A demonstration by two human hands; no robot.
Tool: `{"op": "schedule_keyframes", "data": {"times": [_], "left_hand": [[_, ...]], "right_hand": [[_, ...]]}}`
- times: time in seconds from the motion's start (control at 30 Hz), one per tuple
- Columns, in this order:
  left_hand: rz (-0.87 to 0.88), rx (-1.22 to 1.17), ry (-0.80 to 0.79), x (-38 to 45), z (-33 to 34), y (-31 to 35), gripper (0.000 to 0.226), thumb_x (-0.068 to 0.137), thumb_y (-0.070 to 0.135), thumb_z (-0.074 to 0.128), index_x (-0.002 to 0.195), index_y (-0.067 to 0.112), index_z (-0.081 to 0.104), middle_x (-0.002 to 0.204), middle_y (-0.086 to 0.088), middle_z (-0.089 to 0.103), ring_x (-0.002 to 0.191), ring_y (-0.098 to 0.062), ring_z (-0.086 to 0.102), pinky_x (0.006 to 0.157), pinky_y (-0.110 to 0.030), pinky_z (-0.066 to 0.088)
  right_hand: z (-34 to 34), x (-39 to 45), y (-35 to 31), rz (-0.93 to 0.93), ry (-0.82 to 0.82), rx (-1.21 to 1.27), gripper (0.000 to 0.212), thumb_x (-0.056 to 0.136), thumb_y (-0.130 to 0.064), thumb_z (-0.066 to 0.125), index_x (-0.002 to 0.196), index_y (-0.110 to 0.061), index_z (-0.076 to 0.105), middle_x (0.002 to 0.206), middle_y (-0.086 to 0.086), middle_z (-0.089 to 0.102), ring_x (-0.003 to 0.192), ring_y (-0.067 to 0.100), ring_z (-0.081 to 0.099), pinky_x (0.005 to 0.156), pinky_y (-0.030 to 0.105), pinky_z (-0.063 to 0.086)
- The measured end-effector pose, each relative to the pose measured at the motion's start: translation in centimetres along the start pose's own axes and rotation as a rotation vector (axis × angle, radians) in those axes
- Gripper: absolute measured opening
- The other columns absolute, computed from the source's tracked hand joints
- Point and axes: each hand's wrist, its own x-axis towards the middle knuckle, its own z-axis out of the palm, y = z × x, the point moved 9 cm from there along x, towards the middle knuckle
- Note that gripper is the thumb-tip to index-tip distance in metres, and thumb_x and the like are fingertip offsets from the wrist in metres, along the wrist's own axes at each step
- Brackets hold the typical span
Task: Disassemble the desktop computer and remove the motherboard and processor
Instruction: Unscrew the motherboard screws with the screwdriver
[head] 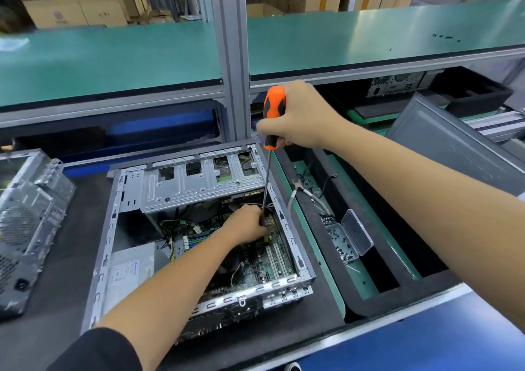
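The right hand [298, 114] has its fingers [268, 127] curled tight around the orange-and-black handle of a screwdriver [273, 117], held upright above the case [196, 228]; its long shaft runs down into the case to the left hand [245, 227]; the left fingers [262, 230] are bent around the shaft's lower end, pinching it just above the motherboard [272, 259]; the tip is hidden behind them. The motherboard lies in the bottom of the open case, green, with white slots near the right wall; a drive cage [199, 183] spans the far end and a power supply [127, 271] sits at the near left; the case rests on a dark surface [56, 299]. To the right, a tray [397, 279] holds a clear box [346, 240] of small screws, lid open, and some loose cables; another case [25, 223] lies at the far left.
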Motion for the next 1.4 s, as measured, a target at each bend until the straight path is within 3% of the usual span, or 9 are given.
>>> {"op": "schedule_keyframes", "data": {"times": [0.13, 0.3, 0.47, 0.6, 0.7, 0.83, 1.07, 1.27, 1.4], "left_hand": [[0.032, -0.009, -0.079, -2.0, -1.4, 0.3, 0.016, 0.078, 0.020, 0.071, 0.077, 0.009, 0.059, 0.083, -0.009, 0.062, 0.069, -0.021, 0.058, 0.058, -0.029, 0.047], [0.035, -0.128, -0.056, -4.5, -4.5, -0.1, 0.012, 0.075, 0.007, 0.065, 0.066, 0.012, 0.058, 0.066, 0.001, 0.056, 0.056, -0.008, 0.049, 0.046, -0.011, 0.037], [0.011, -0.214, -0.014, -5.9, -8.0, -0.9, 0.009, 0.076, -0.001, 0.057, 0.070, 0.005, 0.060, 0.062, -0.007, 0.056, 0.055, -0.017, 0.051, 0.056, -0.027, 0.043], [0.022, -0.214, 0.101, -5.9, -10.6, -0.3, 0.011, 0.077, 0.002, 0.057, 0.079, -0.003, 0.066, 0.067, -0.005, 0.060, 0.056, -0.011, 0.054, 0.056, -0.023, 0.045], [0.055, -0.209, 0.230, -5.3, -12.3, 0.9, 0.010, 0.079, 0.006, 0.059, 0.078, 0.008, 0.068, 0.077, -0.003, 0.065, 0.065, -0.009, 0.058, 0.059, -0.018, 0.046], [0.078, -0.250, 0.379, -4.0, -13.3, 3.1, 0.010, 0.080, 0.008, 0.059, 0.074, 0.008, 0.067, 0.066, 0.004, 0.058, 0.060, -0.006, 0.050, 0.057, -0.017, 0.041], [0.141, -0.167, 0.309, -0.2, -11.0, 9.0, 0.014, 0.079, 0.004, 0.058, 0.082, 0.012, 0.070, 0.082, -0.002, 0.066, 0.073, -0.013, 0.058, 0.060, -0.019, 0.042], [0.210, -0.076, 0.143, 3.4, -5.3, 15.5, 0.010, 0.082, 0.015, 0.068, 0.084, 0.006, 0.071, 0.087, -0.005, 0.070, 0.081, -0.019, 0.063, 0.072, -0.030, 0.051], [0.157, -0.049, 0.041, 5.6, -0.6, 17.5, 0.019, 0.084, 0.025, 0.071, 0.084, 0.006, 0.071, 0.086, -0.005, 0.071, 0.073, -0.014, 0.058, 0.065, -0.025, 0.045]], "right_hand": [[-0.5, 1.4, -1.5, -0.025, 0.106, 0.066, 0.030, 0.076, -0.008, 0.067, 0.060, -0.013, 0.042, 0.048, -0.004, 0.040, 0.042, 0.013, 0.055, 0.037, 0.020, 0.038], [-0.4, 3.1, -4.5, -0.055, 0.187, 0.123, 0.034, 0.077, -0.009, 0.064, 0.059, -0.018, 0.036, 0.053, -0.003, 0.038, 0.054, 0.022, 0.051, 0.050, 0.034, 0.047], [-1.5, 4.1, -6.9, -0.095, 0.247, 0.136, 0.034, 0.079, -0.011, 0.063, 0.062, -0.016, 0.034, 0.058, 0.002, 0.036, 0.058, 0.023, 0.046, 0.056, 0.042, 0.051], [-3.9, 4.3, -7.9, -0.139, 0.355, 0.161, 0.035, 0.079, -0.009, 0.062, 0.062, -0.016, 0.032, 0.057, 0.001, 0.033, 0.049, 0.012, 0.039, 0.046, 0.025, 0.041], [-6.5, 3.9, -7.9, -0.158, 0.444, 0.178, 0.037, 0.079, -0.009, 0.063, 0.060, -0.019, 0.032, 0.055, -0.003, 0.032, 0.040, 0.004, 0.034, 0.038, 0.009, 0.030], [-10.4, 3.0, -6.8, -0.138, 0.524, 0.095, 0.032, 0.078, -0.016, 0.065, 0.062, -0.019, 0.037, 0.055, -0.005, 0.037, 0.043, 0.003, 0.034, 0.041, 0.011, 0.029], [-16.7, -0.7, -3.6, -0.112, 0.608, -0.001, 0.032, 0.079, -0.016, 0.065, 0.063, -0.019, 0.037, 0.055, -0.004, 0.037, 0.050, 0.020, 0.045, 0.043, 0.019, 0.040], [-17.7, -3.3, 1.9, -0.012, 0.423, -0.113, 0.028, 0.077, -0.015, 0.066, 0.061, -0.016, 0.043, 0.056, 0.006, 0.046, 0.059, 0.033, 0.064, 0.050, 0.040, 0.055], [-16.1, -5.3, 6.5, 0.048, 0.310, -0.138, 0.025, 0.080, -0.012, 0.066, 0.064, -0.006, 0.049, 0.063, 0.014, 0.059, 0.054, 0.023, 0.069, 0.045, 0.028, 0.051]]}}
